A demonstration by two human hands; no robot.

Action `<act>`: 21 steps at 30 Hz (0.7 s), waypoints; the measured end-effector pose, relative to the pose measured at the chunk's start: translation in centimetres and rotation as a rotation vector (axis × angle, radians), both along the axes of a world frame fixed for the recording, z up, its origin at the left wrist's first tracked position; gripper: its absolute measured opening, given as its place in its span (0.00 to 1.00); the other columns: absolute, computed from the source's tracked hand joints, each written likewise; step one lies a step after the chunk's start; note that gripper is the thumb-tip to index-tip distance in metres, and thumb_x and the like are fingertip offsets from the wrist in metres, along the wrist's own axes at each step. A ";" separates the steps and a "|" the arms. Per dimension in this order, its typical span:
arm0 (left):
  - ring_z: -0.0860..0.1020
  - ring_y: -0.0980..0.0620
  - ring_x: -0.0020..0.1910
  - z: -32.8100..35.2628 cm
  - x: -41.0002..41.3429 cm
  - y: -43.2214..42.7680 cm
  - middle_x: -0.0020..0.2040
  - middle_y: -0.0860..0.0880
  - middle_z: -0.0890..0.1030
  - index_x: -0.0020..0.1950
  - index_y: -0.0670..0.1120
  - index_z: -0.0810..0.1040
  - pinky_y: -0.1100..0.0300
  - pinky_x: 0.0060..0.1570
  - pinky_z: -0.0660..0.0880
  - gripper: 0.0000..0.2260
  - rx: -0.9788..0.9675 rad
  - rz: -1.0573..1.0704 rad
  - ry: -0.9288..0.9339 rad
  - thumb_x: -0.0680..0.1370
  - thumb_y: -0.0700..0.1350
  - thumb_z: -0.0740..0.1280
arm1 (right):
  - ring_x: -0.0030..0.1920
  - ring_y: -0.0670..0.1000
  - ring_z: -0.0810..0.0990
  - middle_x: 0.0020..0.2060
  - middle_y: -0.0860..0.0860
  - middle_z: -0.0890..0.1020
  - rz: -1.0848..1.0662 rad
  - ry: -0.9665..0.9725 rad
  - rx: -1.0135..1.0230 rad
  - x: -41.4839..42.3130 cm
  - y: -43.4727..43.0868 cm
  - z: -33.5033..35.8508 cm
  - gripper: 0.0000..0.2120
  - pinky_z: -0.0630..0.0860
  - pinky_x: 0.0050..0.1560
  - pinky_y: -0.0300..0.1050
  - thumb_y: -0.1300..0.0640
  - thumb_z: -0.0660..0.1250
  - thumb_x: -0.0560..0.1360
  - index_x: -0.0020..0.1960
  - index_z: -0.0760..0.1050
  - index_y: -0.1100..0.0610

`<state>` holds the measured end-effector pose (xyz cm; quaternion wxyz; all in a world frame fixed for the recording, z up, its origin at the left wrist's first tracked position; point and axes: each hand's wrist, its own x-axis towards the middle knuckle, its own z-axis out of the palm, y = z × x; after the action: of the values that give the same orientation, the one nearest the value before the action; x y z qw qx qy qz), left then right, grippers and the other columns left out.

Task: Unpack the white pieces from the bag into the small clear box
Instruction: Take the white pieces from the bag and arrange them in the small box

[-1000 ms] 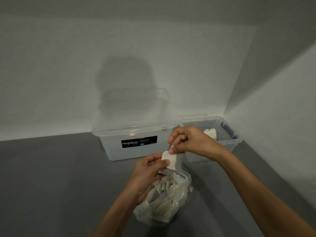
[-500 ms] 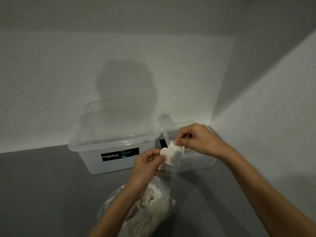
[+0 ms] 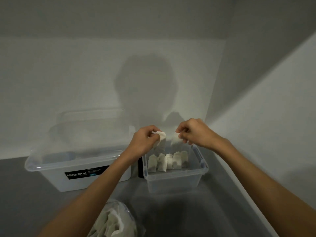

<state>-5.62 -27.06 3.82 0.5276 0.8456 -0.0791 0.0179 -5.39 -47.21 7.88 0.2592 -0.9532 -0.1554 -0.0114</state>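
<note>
Both hands hover over the small clear box (image 3: 172,182), which stands on the grey floor near the corner. My left hand (image 3: 142,141) pinches one white piece (image 3: 161,140) above the box's left side. My right hand (image 3: 193,132) pinches a second white piece (image 3: 176,141) just to the right of it, and the two pieces hang a little apart. A row of several white pieces (image 3: 166,161) stands upright inside the box. The clear plastic bag (image 3: 114,221) with more white pieces lies open at the bottom of the view, under my left forearm.
A larger clear box with a lid and a black "Megabox" label (image 3: 80,173) stands directly left of the small box. White walls meet in a corner behind and to the right. Grey floor (image 3: 196,216) spreads in front.
The pieces I held together above the bag have been carried up over the small box and pulled apart, one in each hand. The view has shifted so the bag sits lower.
</note>
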 end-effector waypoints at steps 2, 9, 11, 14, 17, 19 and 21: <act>0.79 0.48 0.41 -0.8 1.3 -0.9 0.42 0.43 0.82 0.46 0.47 0.81 0.53 0.45 0.78 0.05 0.102 0.001 -0.014 0.75 0.42 0.65 | 0.29 0.43 0.80 0.33 0.51 0.82 0.019 0.046 -0.009 1.3 -0.1 -1.2 0.07 0.77 0.31 0.33 0.66 0.65 0.75 0.50 0.80 0.61; 0.79 0.46 0.47 -5.2 4.3 -3.0 0.47 0.45 0.81 0.48 0.43 0.79 0.54 0.47 0.76 0.05 0.625 -0.022 0.024 0.74 0.42 0.67 | 0.30 0.49 0.79 0.35 0.54 0.80 0.024 0.277 -0.040 4.6 1.4 -7.2 0.06 0.80 0.32 0.39 0.68 0.64 0.75 0.48 0.80 0.64; 0.79 0.45 0.52 -6.4 4.7 -3.5 0.52 0.43 0.81 0.53 0.42 0.77 0.54 0.50 0.74 0.08 0.793 -0.048 0.032 0.75 0.39 0.64 | 0.33 0.51 0.80 0.38 0.56 0.80 0.020 0.339 -0.043 5.3 2.0 -9.1 0.08 0.81 0.37 0.42 0.69 0.63 0.75 0.52 0.79 0.66; 0.77 0.44 0.56 -8.2 5.4 -4.0 0.57 0.41 0.78 0.57 0.40 0.76 0.54 0.54 0.73 0.10 1.044 -0.080 0.042 0.79 0.37 0.58 | 0.45 0.59 0.82 0.45 0.61 0.82 0.026 0.409 -0.071 6.0 2.8 -11.6 0.10 0.76 0.45 0.46 0.68 0.62 0.76 0.54 0.78 0.66; 0.77 0.44 0.59 -9.2 5.8 -4.6 0.60 0.41 0.77 0.60 0.40 0.75 0.52 0.57 0.72 0.11 1.265 -0.112 0.031 0.80 0.37 0.58 | 0.51 0.61 0.81 0.49 0.63 0.82 0.013 0.417 -0.085 6.7 3.3 -13.8 0.11 0.76 0.47 0.48 0.66 0.61 0.75 0.53 0.80 0.66; 0.77 0.44 0.60 -9.3 5.8 -5.0 0.60 0.42 0.78 0.61 0.42 0.75 0.51 0.58 0.72 0.11 1.391 -0.114 -0.003 0.80 0.37 0.59 | 0.51 0.61 0.81 0.49 0.64 0.82 0.011 0.407 -0.085 6.9 3.5 -14.8 0.11 0.74 0.43 0.45 0.65 0.61 0.75 0.51 0.80 0.67; 0.79 0.46 0.56 -9.3 5.7 -5.3 0.56 0.46 0.81 0.57 0.44 0.77 0.50 0.58 0.70 0.09 1.507 -0.100 -0.059 0.79 0.38 0.61 | 0.51 0.61 0.81 0.50 0.64 0.82 0.004 0.383 -0.090 7.1 3.6 -15.5 0.11 0.69 0.40 0.43 0.65 0.60 0.76 0.50 0.80 0.68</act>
<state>0.12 -32.34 -5.50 -0.1956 0.9721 -0.1224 -0.0422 1.66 -43.59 -7.64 0.2411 -0.9483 -0.1053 0.1775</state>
